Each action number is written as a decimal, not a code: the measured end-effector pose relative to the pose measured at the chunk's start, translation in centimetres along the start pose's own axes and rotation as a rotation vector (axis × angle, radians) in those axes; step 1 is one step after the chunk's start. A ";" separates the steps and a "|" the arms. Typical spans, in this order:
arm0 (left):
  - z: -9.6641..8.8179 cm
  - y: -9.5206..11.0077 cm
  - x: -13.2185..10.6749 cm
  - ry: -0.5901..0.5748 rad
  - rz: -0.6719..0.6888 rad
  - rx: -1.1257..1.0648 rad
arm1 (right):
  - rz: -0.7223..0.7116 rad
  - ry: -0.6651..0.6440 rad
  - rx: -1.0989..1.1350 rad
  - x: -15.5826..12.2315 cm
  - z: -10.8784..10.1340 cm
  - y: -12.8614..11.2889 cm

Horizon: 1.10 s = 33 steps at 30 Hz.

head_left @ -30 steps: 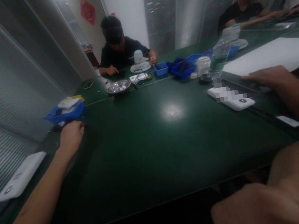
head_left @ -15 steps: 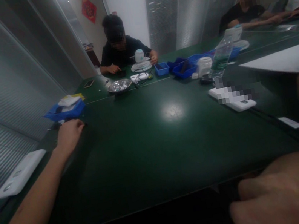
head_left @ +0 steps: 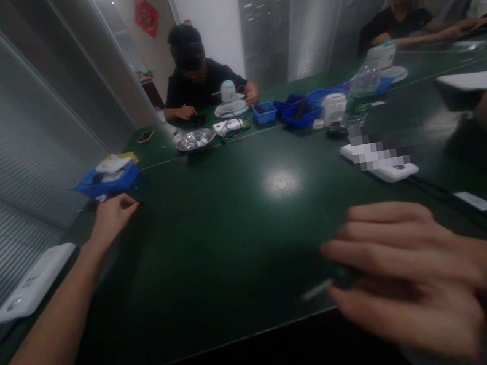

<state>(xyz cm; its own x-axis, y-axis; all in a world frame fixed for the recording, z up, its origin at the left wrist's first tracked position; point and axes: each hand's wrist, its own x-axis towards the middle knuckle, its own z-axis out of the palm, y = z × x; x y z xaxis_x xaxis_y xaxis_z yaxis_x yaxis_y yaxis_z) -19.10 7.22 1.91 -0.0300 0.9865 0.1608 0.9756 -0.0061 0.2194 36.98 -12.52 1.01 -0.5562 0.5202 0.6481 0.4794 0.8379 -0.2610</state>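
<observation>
Nearest, the right hand (head_left: 404,280) pinches a slim rod (head_left: 317,289), blurred, by the front edge of the green table (head_left: 216,243); a loose grip could send it to the floor. Farther in, the left hand (head_left: 113,216) has its fingertips drawn together, though I can't tell whether they hold anything; an outward push could nudge the blue bin (head_left: 126,178) just beyond. Across from it, the power strip's cord (head_left: 430,183) might snag a sweeping forearm, and past that a bumped plastic bottle (head_left: 357,98) could topple.
</observation>
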 end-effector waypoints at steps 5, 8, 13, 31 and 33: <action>1.2 5.5 -0.7 -0.114 0.214 -0.286 | -0.043 -0.165 -0.093 8.9 1.8 5.0; 2.6 12.4 -3.1 -0.247 0.432 -0.418 | 0.099 -0.276 0.038 9.0 4.1 6.4; 4.9 20.7 -8.1 -0.346 0.669 -0.563 | 0.121 -0.304 0.126 7.8 5.7 6.4; 5.0 21.7 -9.6 -0.352 0.690 -0.577 | 0.133 -0.367 0.156 8.0 6.0 5.9; 4.9 21.7 -9.5 -0.371 0.685 -0.581 | 0.134 -0.375 0.181 8.0 5.9 5.9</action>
<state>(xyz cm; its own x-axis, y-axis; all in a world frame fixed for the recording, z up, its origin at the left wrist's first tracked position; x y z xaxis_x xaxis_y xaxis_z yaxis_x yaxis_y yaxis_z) 3.37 -1.50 0.43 0.6721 0.7273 0.1387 0.4938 -0.5799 0.6480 31.39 -2.44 0.41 -0.7211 0.6226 0.3038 0.4562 0.7568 -0.4681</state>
